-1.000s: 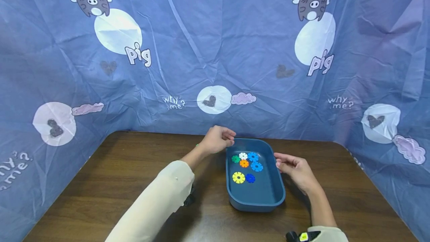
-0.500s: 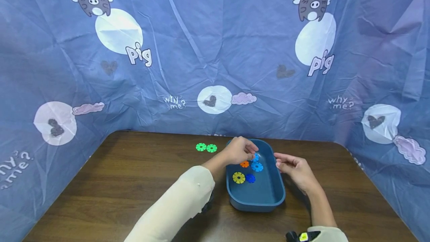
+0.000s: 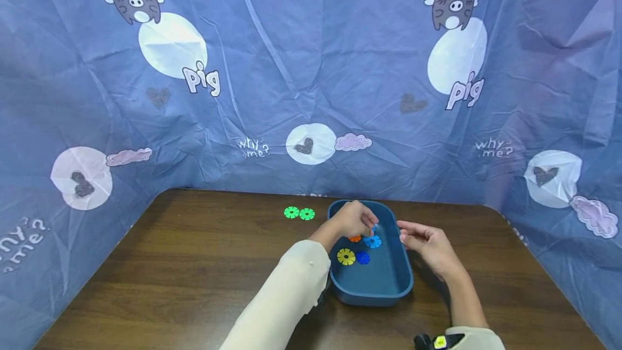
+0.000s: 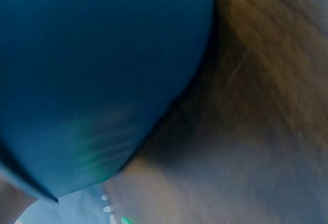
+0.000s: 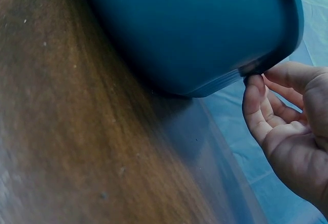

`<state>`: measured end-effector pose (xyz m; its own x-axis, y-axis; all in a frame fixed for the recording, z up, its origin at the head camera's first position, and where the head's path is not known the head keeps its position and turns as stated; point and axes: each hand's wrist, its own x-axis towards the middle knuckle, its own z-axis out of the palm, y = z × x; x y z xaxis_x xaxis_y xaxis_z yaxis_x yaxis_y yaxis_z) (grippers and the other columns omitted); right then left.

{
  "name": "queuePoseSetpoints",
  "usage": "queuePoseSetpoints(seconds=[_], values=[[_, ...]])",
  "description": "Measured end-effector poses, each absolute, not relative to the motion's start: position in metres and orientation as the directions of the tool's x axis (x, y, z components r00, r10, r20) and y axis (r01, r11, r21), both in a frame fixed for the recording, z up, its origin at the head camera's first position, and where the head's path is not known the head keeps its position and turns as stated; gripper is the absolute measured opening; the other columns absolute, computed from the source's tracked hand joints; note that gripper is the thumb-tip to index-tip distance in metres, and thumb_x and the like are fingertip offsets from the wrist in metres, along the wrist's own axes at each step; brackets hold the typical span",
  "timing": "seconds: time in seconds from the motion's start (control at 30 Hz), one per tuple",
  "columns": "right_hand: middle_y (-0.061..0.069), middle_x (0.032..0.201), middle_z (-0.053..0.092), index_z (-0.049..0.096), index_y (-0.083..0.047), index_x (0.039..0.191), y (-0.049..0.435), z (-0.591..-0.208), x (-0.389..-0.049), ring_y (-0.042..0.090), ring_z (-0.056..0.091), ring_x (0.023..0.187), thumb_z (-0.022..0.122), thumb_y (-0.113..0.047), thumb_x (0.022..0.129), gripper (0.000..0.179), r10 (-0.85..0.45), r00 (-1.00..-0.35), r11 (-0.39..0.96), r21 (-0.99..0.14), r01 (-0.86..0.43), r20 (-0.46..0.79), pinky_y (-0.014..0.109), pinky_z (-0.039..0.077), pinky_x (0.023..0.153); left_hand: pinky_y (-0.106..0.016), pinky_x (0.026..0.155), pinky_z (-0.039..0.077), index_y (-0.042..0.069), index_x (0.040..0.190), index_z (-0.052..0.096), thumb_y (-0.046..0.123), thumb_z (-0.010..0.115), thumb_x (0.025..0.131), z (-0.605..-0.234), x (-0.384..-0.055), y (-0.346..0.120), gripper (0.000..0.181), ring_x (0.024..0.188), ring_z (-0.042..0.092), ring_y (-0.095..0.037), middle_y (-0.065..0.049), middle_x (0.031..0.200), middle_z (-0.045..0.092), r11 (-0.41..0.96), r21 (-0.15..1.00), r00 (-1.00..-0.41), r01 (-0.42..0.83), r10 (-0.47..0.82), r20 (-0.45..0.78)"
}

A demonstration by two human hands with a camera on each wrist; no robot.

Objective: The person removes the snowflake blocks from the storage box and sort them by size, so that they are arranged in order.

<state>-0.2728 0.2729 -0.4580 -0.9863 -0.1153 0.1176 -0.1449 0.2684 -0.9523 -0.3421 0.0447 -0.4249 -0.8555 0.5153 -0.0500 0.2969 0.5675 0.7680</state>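
A dark blue rectangular tray [image 3: 373,300] with rounded corners stands on the table. My left hand [image 3: 351,219] reaches over its far left part, thumb and fingertips around a light blue slotted plastic disc [image 3: 373,229], mostly hidden by them. Beside that hand lie another light blue disc [image 3: 372,241] and a partly covered orange disc [image 3: 355,239]. A yellow disc [image 3: 346,256] and a dark blue disc [image 3: 362,257] lie nearer me. My right hand [image 5: 292,116] pinches the tray's right edge with thumb and index finger. In the left wrist view, the tray's outer wall [image 4: 102,55] fills much of the picture.
Two bright green discs, a left one [image 3: 291,212] and a right one [image 3: 307,214], lie on the brown wooden table [image 3: 204,263] left of the tray's far end. A blue printed curtain [image 3: 272,96] hangs behind the table's far edge.
My left hand has moved right, from the tray's far left rim to over the discs inside, closing around a light blue one. The green discs came into view. My right hand stays put.
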Motion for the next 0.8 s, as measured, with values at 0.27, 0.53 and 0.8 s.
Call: queuePoseSetpoints(seconds=[0.27,0.53,0.8], values=[[0.027,0.119,0.067,0.059,0.009,0.137,0.274,-0.458,-0.273,0.008,0.069,0.097,0.067,-0.010,0.100,0.042,-0.112,-0.988,0.283,-0.950,-0.134,0.106,0.025,0.058,0.083,-0.027,0.089,0.055,0.009,0.111,0.078,0.007,0.084,0.085,-0.434,-0.339,0.052,0.026,0.094,0.069,-0.010,-0.001,0.102,0.077,0.632,0.728,-0.864,0.265,0.491,-0.112],[0.028,0.119,0.067,0.058,0.011,0.136,0.273,-0.458,-0.273,0.008,0.068,0.097,0.067,-0.009,0.099,0.042,-0.115,-0.985,0.260,-0.953,-0.153,0.127,0.025,0.058,0.082,-0.024,0.089,0.054,0.010,0.109,0.079,0.007,0.087,0.082,-0.440,-0.339,0.055,0.028,0.087,0.068,-0.007,0.002,0.096,0.076,0.632,0.730,-0.847,0.259,0.512,-0.142],[0.028,0.119,0.067,0.059,0.009,0.136,0.274,-0.458,-0.274,0.012,0.069,0.098,0.066,-0.009,0.100,0.041,-0.110,-0.988,0.276,-0.951,-0.136,0.109,0.027,0.059,0.082,-0.027,0.095,0.053,0.012,0.114,0.078,0.013,0.088,0.082,-0.441,-0.339,0.055,0.033,0.095,0.067,-0.008,0.002,0.104,0.076,0.648,0.708,-0.833,0.282,0.531,-0.154]])
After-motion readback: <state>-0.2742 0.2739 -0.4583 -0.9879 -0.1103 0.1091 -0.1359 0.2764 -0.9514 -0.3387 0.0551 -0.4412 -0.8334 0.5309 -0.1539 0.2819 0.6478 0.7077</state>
